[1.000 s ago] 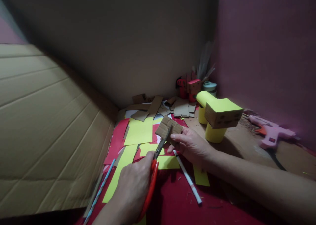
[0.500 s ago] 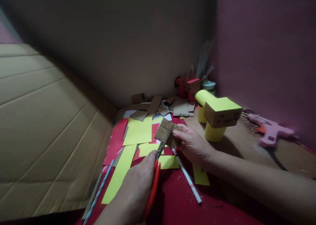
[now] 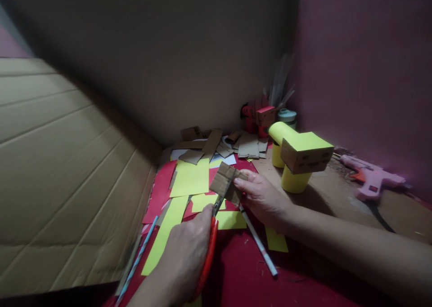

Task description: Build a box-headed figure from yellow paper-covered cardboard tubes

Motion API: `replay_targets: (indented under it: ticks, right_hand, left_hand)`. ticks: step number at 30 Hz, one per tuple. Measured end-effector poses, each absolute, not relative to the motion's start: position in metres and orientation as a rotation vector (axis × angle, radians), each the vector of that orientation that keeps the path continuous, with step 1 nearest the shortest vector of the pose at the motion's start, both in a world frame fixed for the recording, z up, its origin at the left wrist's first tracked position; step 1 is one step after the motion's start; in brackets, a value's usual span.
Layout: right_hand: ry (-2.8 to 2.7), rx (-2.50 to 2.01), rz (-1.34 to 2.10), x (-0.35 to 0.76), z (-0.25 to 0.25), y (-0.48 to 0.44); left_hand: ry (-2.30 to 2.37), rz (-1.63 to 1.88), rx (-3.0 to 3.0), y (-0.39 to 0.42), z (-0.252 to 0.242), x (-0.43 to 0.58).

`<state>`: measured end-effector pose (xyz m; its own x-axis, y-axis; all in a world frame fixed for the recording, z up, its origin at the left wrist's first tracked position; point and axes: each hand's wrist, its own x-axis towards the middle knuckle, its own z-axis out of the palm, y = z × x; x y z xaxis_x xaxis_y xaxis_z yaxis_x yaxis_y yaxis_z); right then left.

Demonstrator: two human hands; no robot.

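My left hand (image 3: 189, 244) is closed round the red handles of a pair of scissors (image 3: 211, 253). Their blades lie across a small brown cardboard piece (image 3: 222, 179), which is pinched by its right part between the thumb and fingers of my right hand (image 3: 261, 194). Below that hand, a white pen-like stick (image 3: 259, 242) rests on the dark red surface. Yellow paper pieces (image 3: 190, 176) lie beneath and beyond the scissors. Part of the scissors' handle is hidden behind my left hand.
A yellow paper figure with a cardboard box head (image 3: 305, 157) stands at right, near a pink glue gun (image 3: 374, 176). Cardboard scraps (image 3: 248, 146) and a red figure (image 3: 265, 117) are at the back. A large cardboard panel (image 3: 67, 176) rises on the left, beside a blue striped stick (image 3: 138, 260).
The view has shifted very slightly. Both hands keep their grip, and the scissors and cardboard piece stay in nearly the same position.
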<state>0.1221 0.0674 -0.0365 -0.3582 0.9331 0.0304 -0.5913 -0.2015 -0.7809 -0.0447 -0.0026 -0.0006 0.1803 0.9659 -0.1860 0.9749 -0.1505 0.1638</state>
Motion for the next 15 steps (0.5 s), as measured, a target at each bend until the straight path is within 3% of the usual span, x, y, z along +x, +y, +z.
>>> replay_targets:
  ticks: [4,15]
  right_hand:
    - [-0.904,-0.618,1.787,0.117,-0.038,0.073]
    - [-1.000,-0.727,1.772,0.118,-0.039,0.081]
  left_hand:
    - [1.882,-0.228,2.267,0.006,-0.004,-0.049]
    - [1.785,0.151,2.074,0.013,-0.014,-0.054]
